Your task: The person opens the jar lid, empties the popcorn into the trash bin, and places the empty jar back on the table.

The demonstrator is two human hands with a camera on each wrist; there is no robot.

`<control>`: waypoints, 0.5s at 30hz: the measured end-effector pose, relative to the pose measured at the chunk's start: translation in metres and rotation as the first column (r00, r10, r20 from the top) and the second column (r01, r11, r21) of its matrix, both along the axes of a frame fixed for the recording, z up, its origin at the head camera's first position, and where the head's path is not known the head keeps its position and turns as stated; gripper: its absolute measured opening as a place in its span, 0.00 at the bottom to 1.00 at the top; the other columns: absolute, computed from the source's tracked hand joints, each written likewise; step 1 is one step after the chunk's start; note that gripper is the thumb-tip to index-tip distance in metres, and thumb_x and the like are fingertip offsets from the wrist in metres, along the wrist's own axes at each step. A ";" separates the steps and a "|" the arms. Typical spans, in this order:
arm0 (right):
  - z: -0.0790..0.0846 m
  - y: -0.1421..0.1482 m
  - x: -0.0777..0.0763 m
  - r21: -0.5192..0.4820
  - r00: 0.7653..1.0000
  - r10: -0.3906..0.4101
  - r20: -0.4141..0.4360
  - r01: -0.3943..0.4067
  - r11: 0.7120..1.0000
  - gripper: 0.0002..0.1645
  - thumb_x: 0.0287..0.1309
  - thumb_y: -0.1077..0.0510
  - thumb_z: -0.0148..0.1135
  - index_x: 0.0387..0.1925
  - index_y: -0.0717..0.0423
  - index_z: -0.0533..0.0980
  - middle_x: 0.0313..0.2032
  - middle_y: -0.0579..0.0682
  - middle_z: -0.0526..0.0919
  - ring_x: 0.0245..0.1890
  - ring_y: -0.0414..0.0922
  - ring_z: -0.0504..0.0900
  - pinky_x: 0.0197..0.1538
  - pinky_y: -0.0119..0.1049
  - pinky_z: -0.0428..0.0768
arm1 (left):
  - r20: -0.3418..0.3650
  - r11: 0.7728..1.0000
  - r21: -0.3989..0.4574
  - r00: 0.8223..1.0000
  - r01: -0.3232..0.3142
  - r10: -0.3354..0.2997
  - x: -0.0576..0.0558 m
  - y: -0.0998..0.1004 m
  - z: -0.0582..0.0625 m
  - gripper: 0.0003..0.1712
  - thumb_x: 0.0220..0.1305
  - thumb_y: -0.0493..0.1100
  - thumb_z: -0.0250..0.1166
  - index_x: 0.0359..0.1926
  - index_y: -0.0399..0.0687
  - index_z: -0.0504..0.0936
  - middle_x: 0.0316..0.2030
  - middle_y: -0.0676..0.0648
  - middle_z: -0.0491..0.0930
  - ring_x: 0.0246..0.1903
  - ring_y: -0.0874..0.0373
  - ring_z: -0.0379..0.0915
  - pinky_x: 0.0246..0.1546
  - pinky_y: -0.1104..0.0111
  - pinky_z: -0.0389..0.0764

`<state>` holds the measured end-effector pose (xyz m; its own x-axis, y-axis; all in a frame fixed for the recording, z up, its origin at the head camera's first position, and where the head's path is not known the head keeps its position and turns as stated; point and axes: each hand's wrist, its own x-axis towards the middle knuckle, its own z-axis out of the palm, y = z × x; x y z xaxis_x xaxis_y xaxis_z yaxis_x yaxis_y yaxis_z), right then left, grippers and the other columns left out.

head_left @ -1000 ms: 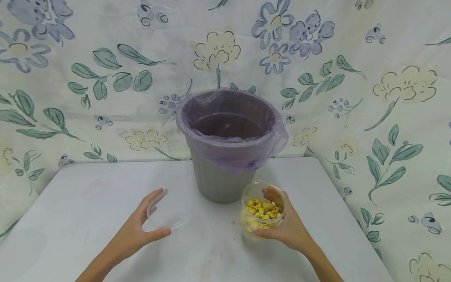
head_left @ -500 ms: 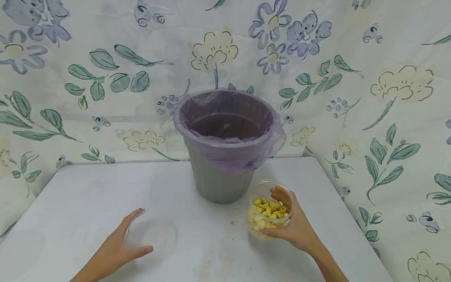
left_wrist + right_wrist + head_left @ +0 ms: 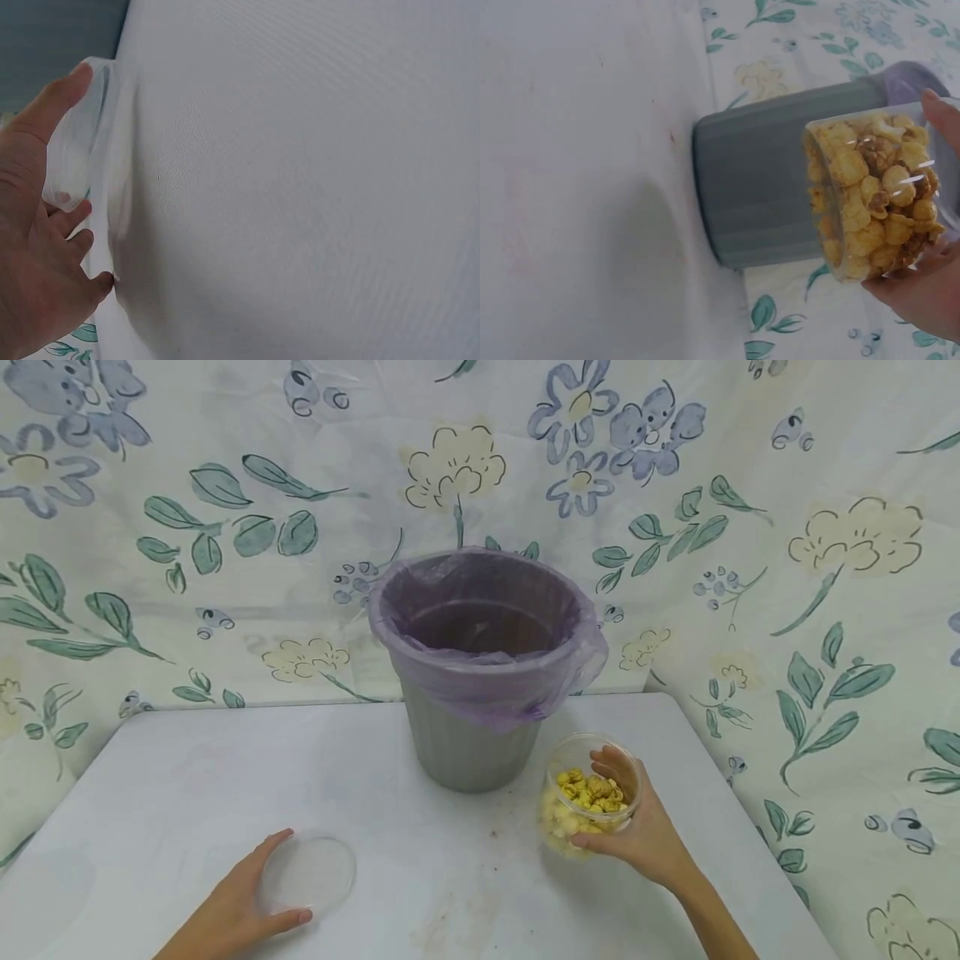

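My left hand (image 3: 238, 900) spans a round clear plastic lid (image 3: 318, 875) at the front left, thumb on one side of its edge and fingers on the other. The left wrist view shows this lid (image 3: 75, 146) close over the white tabletop. My right hand (image 3: 654, 837) grips a clear plastic tub (image 3: 558, 839) from its right side, thumb and fingers around the wall. Yellow popcorn (image 3: 592, 793) fills the lower part, and the top is uncovered. In the right wrist view the tub (image 3: 877, 199) is raised above the table.
A grey bin (image 3: 472, 752) with a purple bag liner (image 3: 487, 681) over its rim stands at the table's back middle, left of the tub. Small crumbs and faint stains mark the white table (image 3: 420, 877). A floral cloth (image 3: 225, 635) hangs behind.
My left hand has carried the lid left, toward the front and down to the table. My right hand has shifted the popcorn tub right and slightly up, away from the bin.
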<state>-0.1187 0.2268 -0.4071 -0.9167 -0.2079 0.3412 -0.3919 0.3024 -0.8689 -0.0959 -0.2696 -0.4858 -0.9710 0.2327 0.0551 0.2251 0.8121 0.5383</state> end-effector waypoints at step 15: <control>0.017 0.017 -0.009 -0.027 0.999 -0.018 -0.038 0.017 0.999 0.59 0.38 0.73 0.78 0.71 0.59 0.56 0.66 0.60 0.66 0.66 0.50 0.67 0.62 0.25 0.67 | 0.023 0.985 -0.172 1.000 0.003 0.000 -0.002 -0.008 -0.005 0.66 0.36 0.61 0.82 0.67 0.28 0.60 0.65 0.22 0.62 0.64 0.23 0.54 0.57 0.28 0.56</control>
<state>-0.1281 0.2434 -0.3899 -0.9062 -0.1822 0.3815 -0.4201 0.2859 -0.8613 -0.0975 -0.2777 -0.4903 -0.9712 0.2383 -0.0078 0.2159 0.8928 0.3953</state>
